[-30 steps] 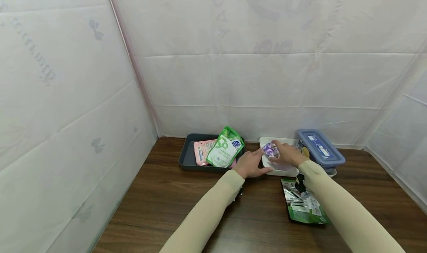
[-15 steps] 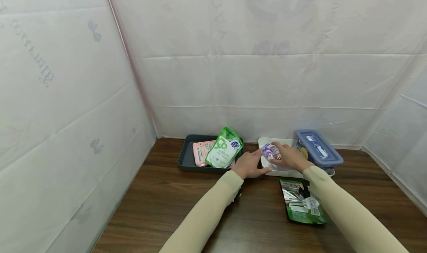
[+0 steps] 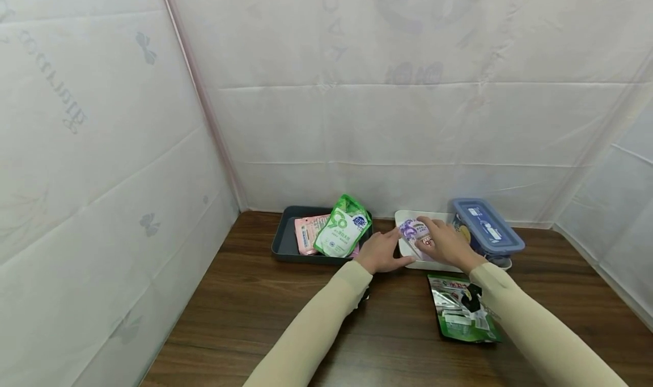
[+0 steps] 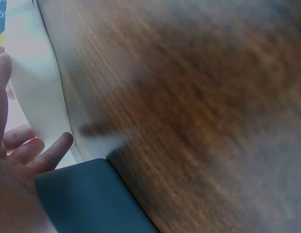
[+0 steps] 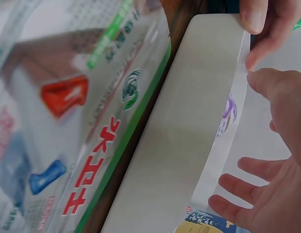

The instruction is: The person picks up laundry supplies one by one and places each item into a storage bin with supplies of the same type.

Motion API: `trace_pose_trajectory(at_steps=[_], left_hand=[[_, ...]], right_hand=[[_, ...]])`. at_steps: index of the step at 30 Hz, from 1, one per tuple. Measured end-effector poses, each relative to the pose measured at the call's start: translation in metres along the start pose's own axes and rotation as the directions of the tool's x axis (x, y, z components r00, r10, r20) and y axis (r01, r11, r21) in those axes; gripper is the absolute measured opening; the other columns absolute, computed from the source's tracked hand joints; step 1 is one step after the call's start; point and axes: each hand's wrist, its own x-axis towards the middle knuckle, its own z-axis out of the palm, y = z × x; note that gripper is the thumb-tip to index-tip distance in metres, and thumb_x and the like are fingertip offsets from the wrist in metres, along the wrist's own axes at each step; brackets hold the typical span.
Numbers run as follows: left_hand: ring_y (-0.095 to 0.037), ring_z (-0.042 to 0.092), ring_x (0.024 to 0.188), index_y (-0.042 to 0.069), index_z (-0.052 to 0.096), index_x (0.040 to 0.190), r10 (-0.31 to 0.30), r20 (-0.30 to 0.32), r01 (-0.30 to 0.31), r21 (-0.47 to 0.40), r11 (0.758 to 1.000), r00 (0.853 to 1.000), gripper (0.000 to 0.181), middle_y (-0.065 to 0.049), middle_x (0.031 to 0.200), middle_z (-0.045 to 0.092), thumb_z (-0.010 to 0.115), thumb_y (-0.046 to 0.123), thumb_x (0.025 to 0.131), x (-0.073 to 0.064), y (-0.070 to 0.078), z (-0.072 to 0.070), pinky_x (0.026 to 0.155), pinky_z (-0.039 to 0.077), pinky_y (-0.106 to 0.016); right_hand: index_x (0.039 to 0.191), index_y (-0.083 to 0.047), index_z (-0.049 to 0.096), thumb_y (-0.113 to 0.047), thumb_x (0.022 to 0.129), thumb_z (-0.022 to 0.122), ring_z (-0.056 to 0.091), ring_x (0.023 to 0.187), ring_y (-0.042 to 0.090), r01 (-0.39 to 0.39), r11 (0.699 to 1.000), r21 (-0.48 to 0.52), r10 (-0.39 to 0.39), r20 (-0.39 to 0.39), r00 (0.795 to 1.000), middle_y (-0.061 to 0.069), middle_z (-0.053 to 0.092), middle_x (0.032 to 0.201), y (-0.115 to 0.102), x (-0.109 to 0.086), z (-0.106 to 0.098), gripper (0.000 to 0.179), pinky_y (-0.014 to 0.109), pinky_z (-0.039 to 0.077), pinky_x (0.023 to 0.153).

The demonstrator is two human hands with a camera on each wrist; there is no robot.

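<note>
A purple-and-white packet (image 3: 414,232) lies in the white tray (image 3: 405,214), its print partly covered by my right hand. My right hand (image 3: 445,245) is over it with fingers extended; the right wrist view shows this hand (image 5: 272,179) with fingers spread, curled round nothing. At the tray's left end is my left hand (image 3: 378,253), its fingers near or on the rim and its thumb stretched along the front. In the left wrist view the left hand (image 4: 24,160) has loosely extended fingers beside the white tray (image 4: 39,73) and the dark tray (image 4: 92,194).
The dark tray (image 3: 285,245) at left holds a pink packet (image 3: 307,234) under a green-and-white pouch (image 3: 343,231). A blue-lidded container (image 3: 487,225) sits at the white tray's right end. A green-and-silver pouch (image 3: 459,313) lies in front, partly under the right forearm.
The purple packet has settled flatter in the white tray, and my right hand has loosened from it, shifting slightly right. My left hand stays at the tray's left end.
</note>
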Motion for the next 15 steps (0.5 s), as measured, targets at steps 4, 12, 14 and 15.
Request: trace_pose_trajectory(at_steps=[4,12,14,15], left_hand=[[-0.026,0.062,0.125,0.016,0.042,0.158,-0.007,-0.003,0.007,-0.004,1.0,1.0,0.085,0.001,0.157,0.048,0.052,0.072,0.095,-0.001,0.0,0.0,0.103,0.05,-0.035],[-0.024,0.063,0.123,0.016,0.043,0.158,0.001,-0.01,-0.001,-0.013,1.0,1.0,0.084,0.0,0.155,0.051,0.054,0.071,0.095,-0.001,0.0,0.001,0.101,0.052,-0.034],[-0.024,0.064,0.121,0.016,0.046,0.156,0.003,-0.017,-0.003,-0.015,1.0,1.0,0.082,0.0,0.153,0.053,0.055,0.07,0.095,-0.001,0.0,0.0,0.1,0.053,-0.034],[-0.024,0.064,0.121,0.016,0.046,0.155,0.003,-0.018,-0.003,-0.014,1.0,1.0,0.081,0.0,0.152,0.053,0.055,0.07,0.095,-0.001,0.0,0.0,0.099,0.053,-0.034]], right_hand=[[0.152,-0.006,0.045,-0.032,0.097,0.072,0.053,0.123,0.057,0.024,1.0,-0.007,-0.025,-0.031,0.999,0.034,0.052,0.141,-0.001,-0.007,0.0,0.067,0.072,0.045,0.094],[0.15,-0.008,0.049,-0.04,0.093,0.075,0.052,0.123,0.058,0.018,0.998,-0.064,-0.025,-0.118,0.993,0.03,0.054,0.142,-0.002,-0.025,0.0,0.071,0.075,0.038,0.099],[0.15,-0.009,0.049,-0.041,0.092,0.076,0.052,0.123,0.057,0.006,0.998,-0.063,-0.014,-0.127,0.992,0.03,0.054,0.142,-0.004,-0.029,-0.001,0.072,0.074,0.038,0.1],[0.15,-0.009,0.049,-0.042,0.092,0.075,0.052,0.123,0.056,0.0,0.998,-0.065,-0.008,-0.131,0.991,0.029,0.054,0.142,-0.004,-0.03,-0.001,0.072,0.074,0.038,0.1]])
